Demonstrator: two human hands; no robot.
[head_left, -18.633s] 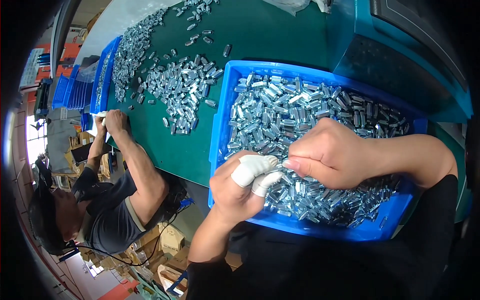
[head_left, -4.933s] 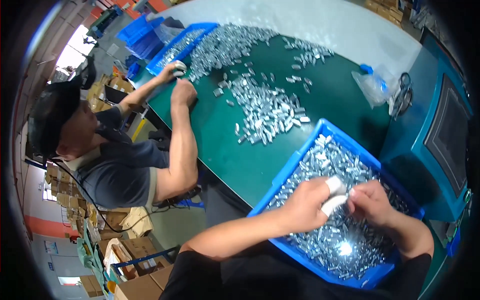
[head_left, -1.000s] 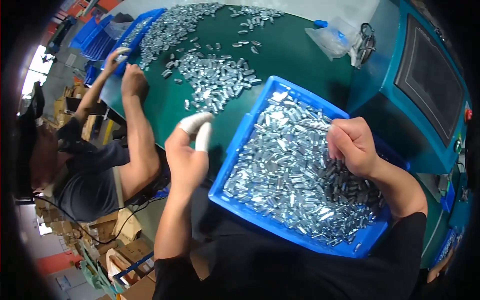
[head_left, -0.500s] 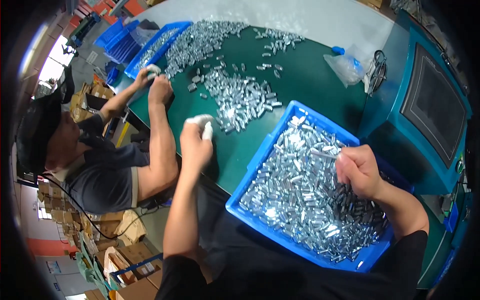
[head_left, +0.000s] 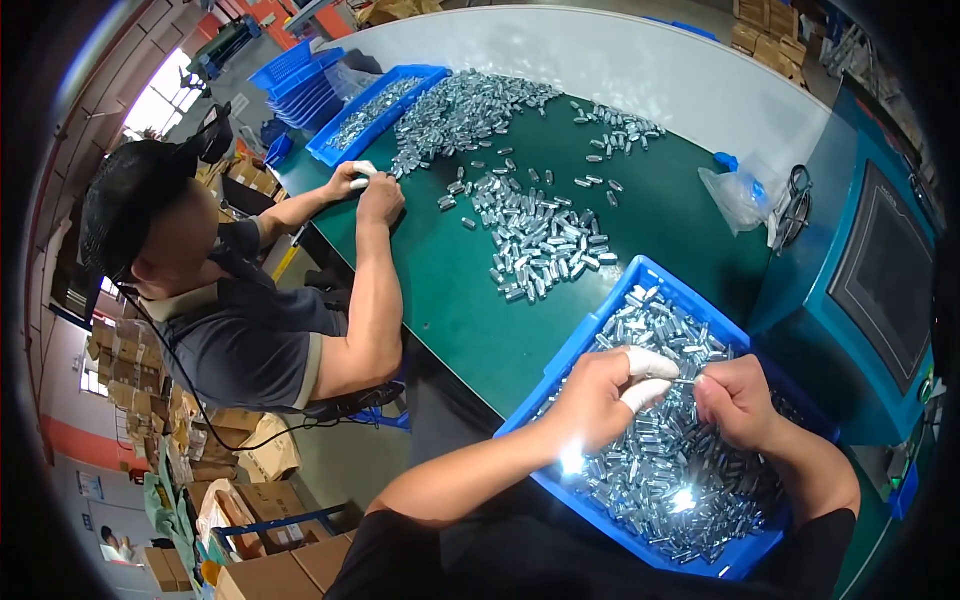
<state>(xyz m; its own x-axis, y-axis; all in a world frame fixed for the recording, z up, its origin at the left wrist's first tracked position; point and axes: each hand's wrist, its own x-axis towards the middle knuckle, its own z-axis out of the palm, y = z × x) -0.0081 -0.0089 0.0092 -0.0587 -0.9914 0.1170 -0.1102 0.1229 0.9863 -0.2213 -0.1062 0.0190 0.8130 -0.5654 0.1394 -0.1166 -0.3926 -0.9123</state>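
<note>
Where half a second ago it hung out past the bin (head_left: 690,306), the left hand (head_left: 595,397) is now over it, opposite the right hand (head_left: 742,402), so the work looks two-handed again. The right grip clenches a thin rod (head_left: 687,381); the left grip pinches at its other end, any part there hidden. Metal parts (head_left: 655,470) fill the bin at the bench's (head_left: 450,330) near edge; a pile (head_left: 552,240) lies mid-bench, a heap (head_left: 465,112) toward the far left corner.

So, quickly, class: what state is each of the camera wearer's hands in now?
Left hand: fingertips closed in a pinch; what's between them cannot be told.
Right hand: closed, holding a thin metal rod.
</note>
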